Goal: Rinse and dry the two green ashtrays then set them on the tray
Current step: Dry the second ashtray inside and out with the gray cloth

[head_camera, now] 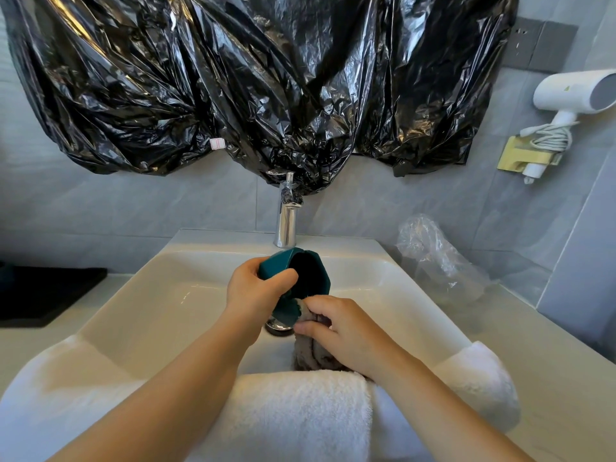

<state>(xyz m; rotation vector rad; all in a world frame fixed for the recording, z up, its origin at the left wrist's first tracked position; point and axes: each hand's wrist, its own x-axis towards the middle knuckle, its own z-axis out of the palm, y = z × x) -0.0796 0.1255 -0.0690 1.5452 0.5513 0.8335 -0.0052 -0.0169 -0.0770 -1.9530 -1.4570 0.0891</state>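
Green ashtray (311, 278), faceted, matte, in curled left fingers (280, 279); right fingers (320, 306) tight around a fuzzy grey cloth (310, 351).

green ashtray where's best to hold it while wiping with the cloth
Take the green ashtray by its outer wall, coming from the left, as the left hand does. It is tipped on its side with the opening facing right, so a grip there leaves rim and inside free for the grey cloth in the right hand.
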